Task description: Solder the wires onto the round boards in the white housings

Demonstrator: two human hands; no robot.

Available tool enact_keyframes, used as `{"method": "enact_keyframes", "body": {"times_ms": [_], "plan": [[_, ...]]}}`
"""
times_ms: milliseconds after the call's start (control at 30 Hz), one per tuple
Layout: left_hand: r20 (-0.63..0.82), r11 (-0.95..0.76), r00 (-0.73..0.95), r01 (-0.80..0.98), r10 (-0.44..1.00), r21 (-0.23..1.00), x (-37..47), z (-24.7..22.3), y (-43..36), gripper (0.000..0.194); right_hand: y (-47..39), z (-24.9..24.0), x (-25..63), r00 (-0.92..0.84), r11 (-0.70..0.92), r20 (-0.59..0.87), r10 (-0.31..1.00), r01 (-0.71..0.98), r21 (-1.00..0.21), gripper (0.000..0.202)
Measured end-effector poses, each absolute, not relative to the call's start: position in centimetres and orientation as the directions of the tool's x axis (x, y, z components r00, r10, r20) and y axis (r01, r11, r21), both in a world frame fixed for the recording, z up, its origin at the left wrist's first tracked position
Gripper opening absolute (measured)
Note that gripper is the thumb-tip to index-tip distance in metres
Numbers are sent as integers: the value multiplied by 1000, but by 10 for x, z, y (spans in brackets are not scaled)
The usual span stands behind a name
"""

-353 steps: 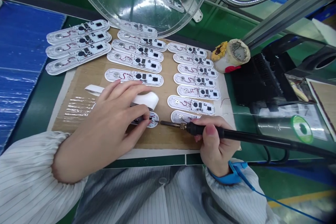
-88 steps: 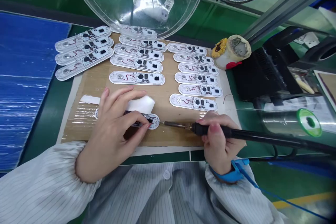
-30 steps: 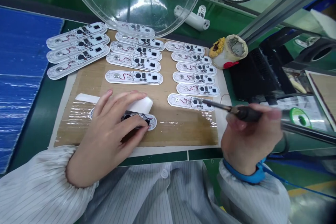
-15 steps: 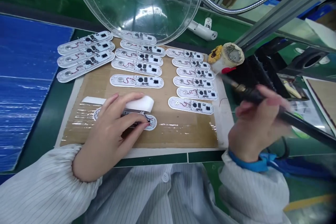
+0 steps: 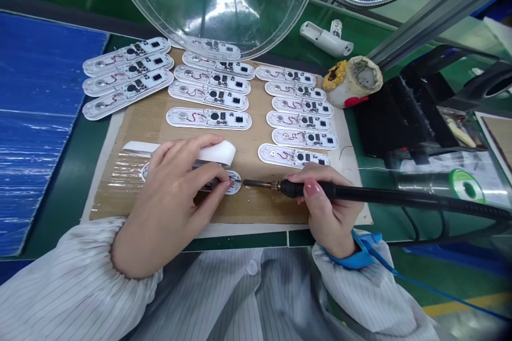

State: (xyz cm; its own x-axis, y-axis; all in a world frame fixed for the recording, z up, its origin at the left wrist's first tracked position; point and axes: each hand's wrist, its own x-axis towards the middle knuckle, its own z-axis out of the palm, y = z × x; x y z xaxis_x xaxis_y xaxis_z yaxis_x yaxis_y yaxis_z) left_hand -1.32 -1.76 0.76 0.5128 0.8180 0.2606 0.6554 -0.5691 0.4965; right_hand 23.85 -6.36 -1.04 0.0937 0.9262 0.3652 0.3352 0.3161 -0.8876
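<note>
While the L hand (image 5: pixel 172 202), at 8 o'clock from centre, pinches at the near board (image 5: pixel 235 183) w/ thumb + index (exact part gripped is hidden), the R hand (image 5: pixel 334 205) at 4 grips a soldering iron (image 5: pixel 372 195), tip just beside the board's 3 o'clock end; can't tell if touching. Near board lies on cardboard (image 5: pixel 264 205), approx 7 o'clock; white shell (image 5: pixel 218 154) just past its 12 o'clock side, partly hidden by L hand. Cardboard has shiny tape at 8, rests on white paper (image 5: pixel 350 159) over green table (image 5: pixel 68 181). Other boards (image 5: pixel 210 118) in groups at 10, 11 + 1–2. Blue sheet (image 5: pixel 36 133) at 9, clear round cover (image 5: pixel 224 13) approx 12, metal hose (image 5: pixel 372 1) btw 1 & 2, tub (image 5: pixel 364 77) w/ yellow flower (image 5: pixel 335 75) at 2, solder spool (image 5: pixel 466 186) at 3. Room: green floor (image 5: pixel 432 277), yellow line (image 5: pixel 468 302) at 4.
</note>
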Motion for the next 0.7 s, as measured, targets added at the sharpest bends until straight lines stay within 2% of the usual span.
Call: {"method": "enact_keyframes", "body": {"times_ms": [700], "plan": [[213, -527, 494, 680, 843, 509, -8, 13, -18, 21, -60, -7, 241, -38, 446, 466, 884, 366, -817, 16]]}}
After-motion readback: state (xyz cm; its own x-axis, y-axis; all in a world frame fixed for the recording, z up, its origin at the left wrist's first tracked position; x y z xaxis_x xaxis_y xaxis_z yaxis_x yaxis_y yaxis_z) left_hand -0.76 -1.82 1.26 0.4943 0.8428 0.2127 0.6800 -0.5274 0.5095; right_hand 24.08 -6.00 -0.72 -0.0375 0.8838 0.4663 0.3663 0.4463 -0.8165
